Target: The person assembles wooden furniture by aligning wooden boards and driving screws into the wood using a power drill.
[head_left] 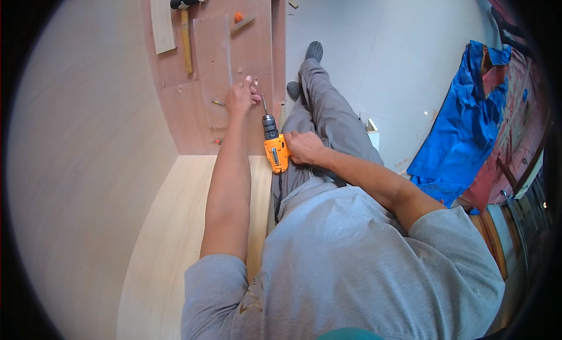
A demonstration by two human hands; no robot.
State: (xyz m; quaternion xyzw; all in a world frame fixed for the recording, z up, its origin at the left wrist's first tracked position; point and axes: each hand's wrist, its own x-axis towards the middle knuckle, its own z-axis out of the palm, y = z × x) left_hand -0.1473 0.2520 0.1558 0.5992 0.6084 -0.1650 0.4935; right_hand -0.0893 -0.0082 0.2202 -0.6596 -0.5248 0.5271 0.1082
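An orange and black power drill (276, 151) with a long thin bit is held in my right hand (305, 148), whose fingers are wrapped around its grip. The bit points away from me, its tip close beside my left hand (241, 98). My left hand is over the reddish plywood panel (253, 53), its fingers curled together. Whatever those fingers may hold is too small to make out. A black cord hangs from the drill's rear end.
A black-headed mallet with a wooden handle (187, 38) lies on the panel, near a pale board (163, 24) and a short wood strip (242, 24). Pale wood (175, 223) is at my left. A crumpled blue sheet (456, 129) lies at the right.
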